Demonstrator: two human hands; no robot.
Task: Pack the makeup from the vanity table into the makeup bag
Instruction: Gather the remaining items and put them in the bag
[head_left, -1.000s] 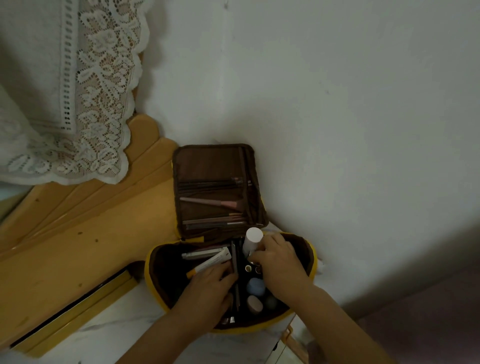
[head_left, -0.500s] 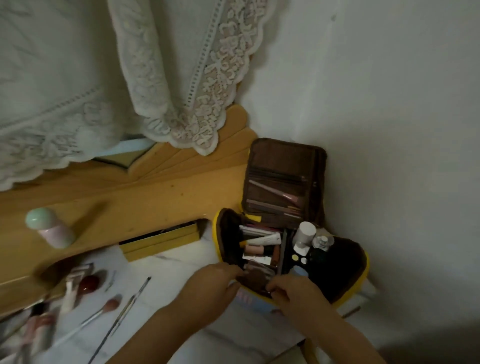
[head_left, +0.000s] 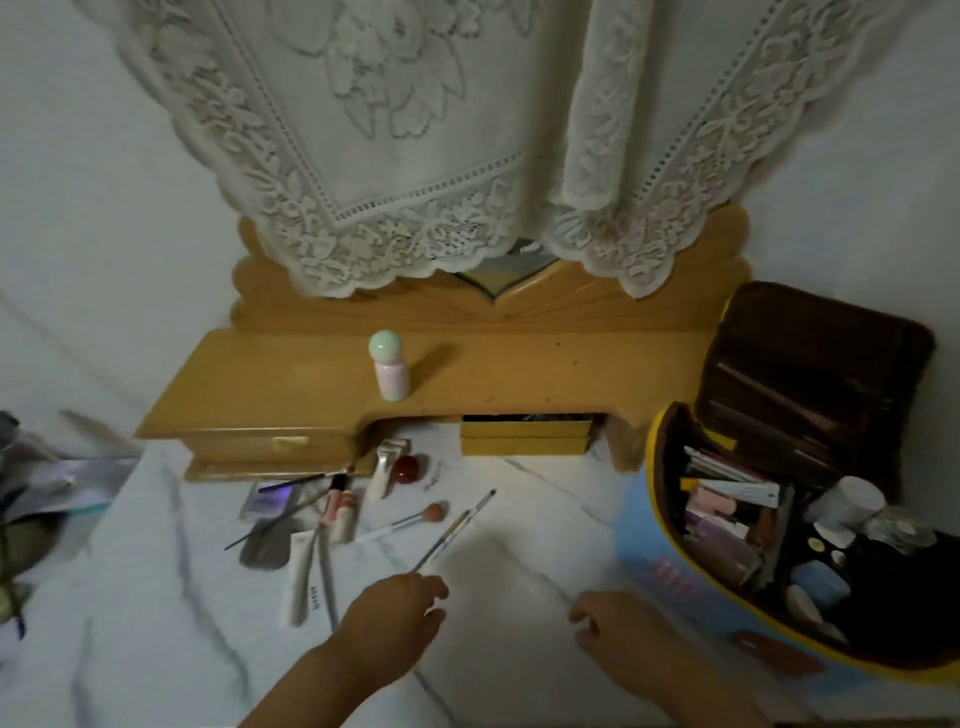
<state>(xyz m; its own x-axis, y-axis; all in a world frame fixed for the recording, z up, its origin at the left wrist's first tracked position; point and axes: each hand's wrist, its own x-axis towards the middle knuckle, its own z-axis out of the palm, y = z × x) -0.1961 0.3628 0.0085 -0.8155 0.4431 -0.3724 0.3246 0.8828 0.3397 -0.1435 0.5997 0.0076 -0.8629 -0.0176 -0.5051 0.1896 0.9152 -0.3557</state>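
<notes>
The makeup bag (head_left: 675, 577) at the right was already well filled. Several brushes and tubes (head_left: 332, 514) remained on the counter (head_left: 519, 519). The left hand (head_left: 392, 618) pinched 1 thin brush (head_left: 454, 530); the right hand (head_left: 618, 631) rested loosely curled, empty.

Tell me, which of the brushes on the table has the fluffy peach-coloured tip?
The white-handled brush lying mid-table, near the red ball. Its round peach head points right; the thin brushes near the left hand are slim and dark-tipped.

A single head-worn, wide-angle view is given, aimed forward and steeply down. The marble surface (head_left: 519, 519) is seen from close above, edged by the wall.
</notes>
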